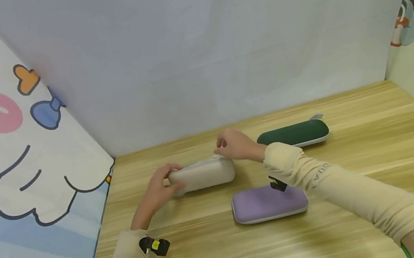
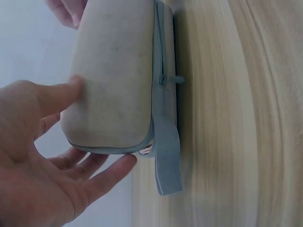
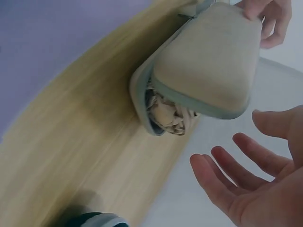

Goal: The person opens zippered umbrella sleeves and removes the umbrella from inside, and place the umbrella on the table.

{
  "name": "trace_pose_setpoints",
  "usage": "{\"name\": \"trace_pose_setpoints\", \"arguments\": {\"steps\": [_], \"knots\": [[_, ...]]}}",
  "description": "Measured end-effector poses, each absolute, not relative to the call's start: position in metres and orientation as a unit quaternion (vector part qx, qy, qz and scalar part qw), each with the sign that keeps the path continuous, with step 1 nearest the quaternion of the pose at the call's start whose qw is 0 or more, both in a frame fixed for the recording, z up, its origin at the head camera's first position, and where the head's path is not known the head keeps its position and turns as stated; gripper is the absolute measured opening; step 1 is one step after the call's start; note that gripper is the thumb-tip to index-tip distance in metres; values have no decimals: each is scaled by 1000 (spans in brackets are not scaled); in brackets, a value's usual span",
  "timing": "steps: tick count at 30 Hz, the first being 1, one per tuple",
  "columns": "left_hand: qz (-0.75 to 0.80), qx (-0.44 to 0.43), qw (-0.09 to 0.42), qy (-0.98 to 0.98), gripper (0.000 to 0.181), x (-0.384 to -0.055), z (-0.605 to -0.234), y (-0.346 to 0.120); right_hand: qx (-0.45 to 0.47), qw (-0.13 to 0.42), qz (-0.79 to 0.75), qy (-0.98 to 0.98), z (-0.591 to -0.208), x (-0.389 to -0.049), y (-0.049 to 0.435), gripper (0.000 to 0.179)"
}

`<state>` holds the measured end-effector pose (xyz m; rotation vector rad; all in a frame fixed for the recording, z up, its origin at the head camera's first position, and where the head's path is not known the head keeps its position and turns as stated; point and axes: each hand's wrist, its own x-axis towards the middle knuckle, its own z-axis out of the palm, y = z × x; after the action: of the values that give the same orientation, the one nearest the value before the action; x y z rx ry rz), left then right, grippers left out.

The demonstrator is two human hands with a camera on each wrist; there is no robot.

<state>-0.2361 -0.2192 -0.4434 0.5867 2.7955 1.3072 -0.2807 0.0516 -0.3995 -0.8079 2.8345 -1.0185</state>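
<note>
Head view: beige rounded oblong zip case (image 1: 203,177), near the far edge of the wood-grain counter (image 1: 201,254), right end gaping. Left hand (image 1: 158,187): thumb and fingers pinching its left end. Right hand (image 1: 235,145): fingers spread, slightly bent, just beside its right end. Nearby: purple oblong case (image 1: 262,203); dark green oblong case (image 1: 296,134).

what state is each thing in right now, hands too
Beige case: partly open, gaping at one end
Crumpled filling: showing through the gap
Grey strap: sticking out loose
Purple case: lying flat, looks closed
Green case: looks closed
Left hand: holding the beige case
Right hand: fingers spread, beside the gap
</note>
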Motion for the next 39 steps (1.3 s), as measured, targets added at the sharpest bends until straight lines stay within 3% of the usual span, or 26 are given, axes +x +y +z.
{"name": "trace_pose_setpoints", "arguments": {"steps": [4,9,14,19,26,39], "knots": [[440,151,-7,885,26,-227,-443,-218,-250,48,-345,903,-412,-285,58,25],[457,54,-1,888,36,-218,-445,-214,-231,101,-357,899,-425,-287,56,39],[477,-33,43,877,58,-210,-450,-214,-213,122,-360,900,-431,-287,52,47],[564,-79,95,817,69,-208,-460,-213,-235,104,-349,901,-438,-289,50,49],[661,-72,127,736,77,-209,-468,-207,-288,84,-345,889,-446,-290,42,56],[685,-46,130,716,65,-203,-476,-220,-250,157,-481,825,-457,-297,50,59]]}}
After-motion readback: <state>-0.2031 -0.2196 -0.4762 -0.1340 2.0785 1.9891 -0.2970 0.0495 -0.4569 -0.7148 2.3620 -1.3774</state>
